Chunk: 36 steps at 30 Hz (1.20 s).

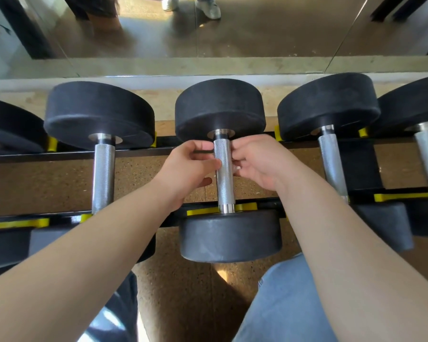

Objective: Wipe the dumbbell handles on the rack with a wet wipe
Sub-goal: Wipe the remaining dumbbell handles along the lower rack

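On the low black rack (146, 152), a row of round-headed dumbbells lies across two rails, each cradled in yellow saddles (245, 206) that, I'd guess, stop them rolling. A mirror (257, 28) runs along the wall behind.

The centre dumbbell (230, 238) sits right in front of my knees, its knurled steel handle (224, 178) bare between the heads. I've gone to that one because it's the easiest reach. The neighbouring handles (103, 174) lie well apart on either side.

My left hand (185, 166) is at the handle's left flank with its fingers curled and the tips touching the steel. I can't tell whether it grips anything. My right hand (260, 161) is at the opposite flank, fingers curled tight on a small white scrap, which I take for the wet wipe (237, 168). It is mostly hidden, held just beside the upper handle, probably ready to wrap around.

I see no brand, weight mark or other writing I can read.
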Tool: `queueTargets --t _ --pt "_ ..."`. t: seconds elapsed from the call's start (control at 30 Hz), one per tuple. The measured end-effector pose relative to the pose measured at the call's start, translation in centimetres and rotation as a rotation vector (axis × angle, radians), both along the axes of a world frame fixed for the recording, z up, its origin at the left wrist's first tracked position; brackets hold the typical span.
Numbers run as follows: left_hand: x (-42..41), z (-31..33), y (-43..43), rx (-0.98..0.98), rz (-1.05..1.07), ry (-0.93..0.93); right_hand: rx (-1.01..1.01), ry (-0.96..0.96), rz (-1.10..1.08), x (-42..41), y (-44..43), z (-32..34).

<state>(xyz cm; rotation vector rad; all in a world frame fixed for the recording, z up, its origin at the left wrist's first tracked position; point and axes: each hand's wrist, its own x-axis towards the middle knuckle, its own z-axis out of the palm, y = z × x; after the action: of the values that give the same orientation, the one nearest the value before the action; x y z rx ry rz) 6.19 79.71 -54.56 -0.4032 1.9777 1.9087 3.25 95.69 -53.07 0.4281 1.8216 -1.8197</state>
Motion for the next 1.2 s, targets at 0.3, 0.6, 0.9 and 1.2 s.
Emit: queueTargets --t 0.3,0.6,0.9,1.2 --pt "-0.1 0.2 0.1 0.151 -0.054 -0.186 0.276 -0.097 0.397 0.5 2.9 0.3" --pt "-0.1 0.2 0.0 0.103 -0.045 -0.192 0.012 0.02 -0.04 0.2 2.1 0.5" --pt "-0.2 0.6 -0.2 0.17 -0.053 -0.223 0.221 -0.171 0.489 1.6 3.4 1.8" --pt "-0.2 1.0 -0.3 0.19 -0.109 -0.231 0.124 0.272 -0.045 0.9 1.2 0.6"
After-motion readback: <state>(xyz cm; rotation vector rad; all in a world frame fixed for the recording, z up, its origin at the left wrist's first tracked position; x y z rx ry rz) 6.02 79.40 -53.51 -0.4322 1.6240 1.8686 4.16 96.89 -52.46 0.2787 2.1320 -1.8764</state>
